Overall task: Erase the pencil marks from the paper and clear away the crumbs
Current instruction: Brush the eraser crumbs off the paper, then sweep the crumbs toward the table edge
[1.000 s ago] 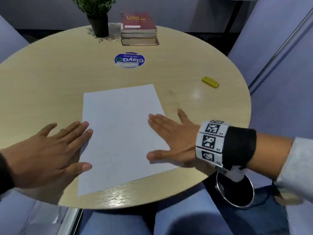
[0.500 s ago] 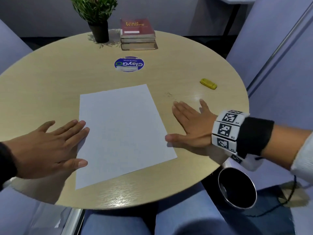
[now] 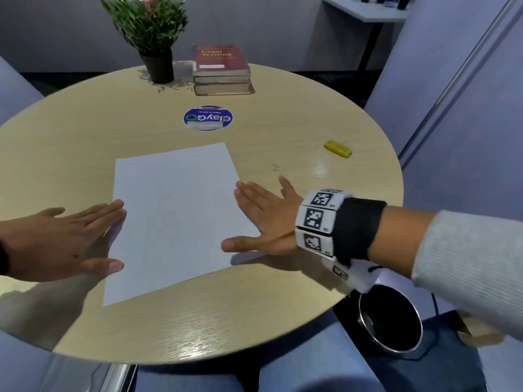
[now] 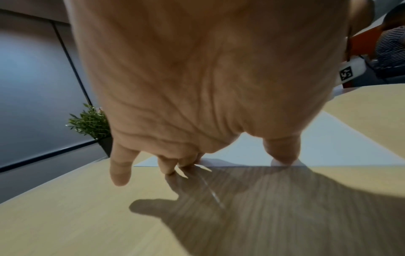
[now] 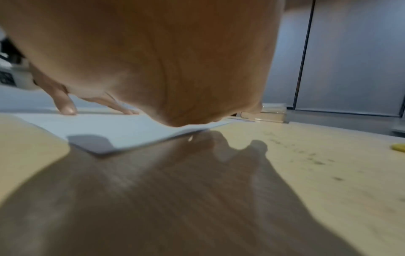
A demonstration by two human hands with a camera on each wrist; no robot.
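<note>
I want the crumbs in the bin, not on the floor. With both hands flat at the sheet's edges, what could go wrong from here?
1. The dark crumbs lie on the round wooden table beyond the right hand; a sweep could scatter them past the steel-rimmed bin below the edge.
2. The left hand only touches the white paper sheet at its edge, so the sheet may slide.
3. The yellow eraser could get knocked off.

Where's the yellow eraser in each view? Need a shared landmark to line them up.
Head: yellow eraser lies on the table's right side, beyond the crumbs, apart from both hands.
Left wrist: not in it.
Right wrist: only its end shows at the right edge, past the crumbs.
Shared landmark: the white paper, seen in all three views.
</note>
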